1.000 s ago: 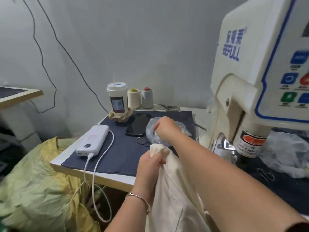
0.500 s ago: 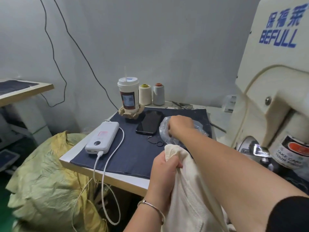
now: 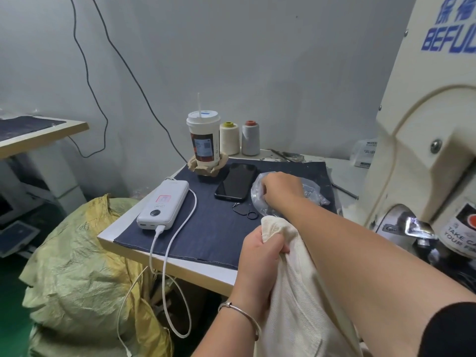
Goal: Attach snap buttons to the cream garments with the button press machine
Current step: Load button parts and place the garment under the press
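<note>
Gripping a bunched fold of the cream garment (image 3: 291, 300) at the table's near edge, the left hand (image 3: 260, 256) is tightly fisted. The right hand (image 3: 279, 188) reaches into a clear plastic bag (image 3: 313, 193) on the dark cloth (image 3: 206, 228), fingers curled out of sight, beside the button press machine (image 3: 432, 155).

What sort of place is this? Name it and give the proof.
Most likely a small garment workshop. A snap press machine stands at the right, two thread cones sit by the wall, and the left hand holds a cream garment.
</note>
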A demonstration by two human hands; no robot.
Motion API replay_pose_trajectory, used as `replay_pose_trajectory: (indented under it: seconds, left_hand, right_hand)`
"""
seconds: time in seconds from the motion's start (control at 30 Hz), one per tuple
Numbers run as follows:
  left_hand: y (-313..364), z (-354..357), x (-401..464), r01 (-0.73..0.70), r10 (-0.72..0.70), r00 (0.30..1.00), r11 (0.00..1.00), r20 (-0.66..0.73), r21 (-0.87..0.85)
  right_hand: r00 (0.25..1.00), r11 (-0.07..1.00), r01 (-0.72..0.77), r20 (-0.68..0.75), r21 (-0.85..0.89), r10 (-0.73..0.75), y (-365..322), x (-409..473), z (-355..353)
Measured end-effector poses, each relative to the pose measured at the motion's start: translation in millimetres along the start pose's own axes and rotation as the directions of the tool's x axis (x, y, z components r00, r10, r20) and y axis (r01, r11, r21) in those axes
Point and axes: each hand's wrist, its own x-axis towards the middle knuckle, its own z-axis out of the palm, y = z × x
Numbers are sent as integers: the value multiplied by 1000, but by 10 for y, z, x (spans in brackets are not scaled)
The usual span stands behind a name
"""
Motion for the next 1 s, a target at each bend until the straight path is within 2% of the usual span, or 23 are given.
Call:
replay_pose_trajectory:
  seconds: [0.13, 0.33, 0.4, 0.5, 0.6, 0.73, 0.9, 1.0]
  left_hand:
    - [-14, 6, -1, 2, -2, 1000, 1000, 0, 6]
    - [-14, 0, 6, 10, -10, 1000, 1000, -4, 12]
    - [-15, -3, 5, 9, -9, 1000, 1000, -7, 16]
    - [-19, -2, 6, 3, -3, 1000, 999, -15, 34]
    - [-21, 5, 3, 7, -5, 1000, 998, -31, 66]
    - [-7, 16, -2, 25, -19, 998, 995, -56, 101]
    - [27, 61, -36, 64, -47, 992, 986, -114, 152]
    - [55, 104, -75, 83, -66, 989, 988, -129, 132]
  right_hand:
    - [995, 1000, -25, 97, 10, 23, -15, 8, -86]
    - [1000, 1000, -11, 29, 7, 10, 15, -24, -61]
    - [999, 996, -27, 25, 87, 25, 38, -44, -49]
    - [983, 926, -40, -154, 376, 105, 104, -43, 56]
    - [955, 724, -21, -201, 689, 220, 169, -77, 97]
    - [941, 329, 21, -130, 944, 314, 203, -304, 16]
    - [935, -48, 53, -32, 997, 353, 240, -1044, -71]
    - [974, -351, 18, 63, 936, 218, 296, -1658, -44]
